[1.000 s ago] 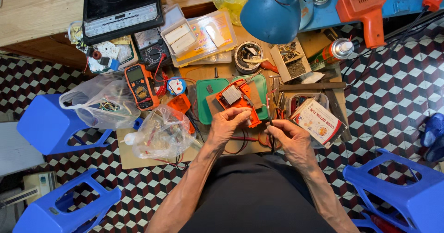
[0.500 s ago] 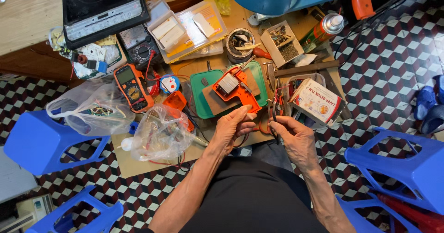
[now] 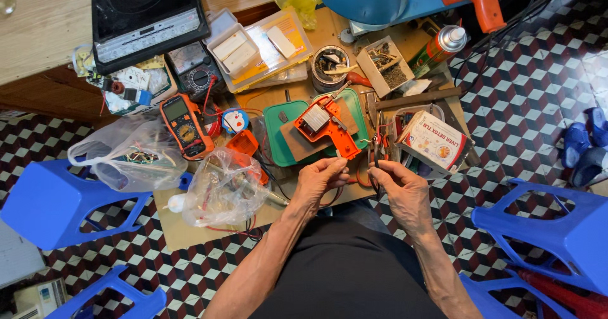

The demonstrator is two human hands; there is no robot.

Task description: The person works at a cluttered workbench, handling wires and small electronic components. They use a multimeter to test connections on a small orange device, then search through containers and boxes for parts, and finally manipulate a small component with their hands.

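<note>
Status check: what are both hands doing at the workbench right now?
Left hand pinching orange pistol-shaped soldering gun's grip end. Right hand gripping small pliers. Clear plastic bag beside left forearm, not obstructing.

I found the desk (image 3: pixel 190 233) crowded: orange tool (image 3: pixel 326 126) ahead, plastic bag (image 3: pixel 221 189) left, box (image 3: pixel 434 141) right; bare board only lower left.

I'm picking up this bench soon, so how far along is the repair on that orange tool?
Done: the orange tool lies opened on the green lid, its insides showing. In hand: the left hand and right hand pinch something small between them, too small to tell. Left: the tool is not closed, and the multimeter lies unused.
</note>
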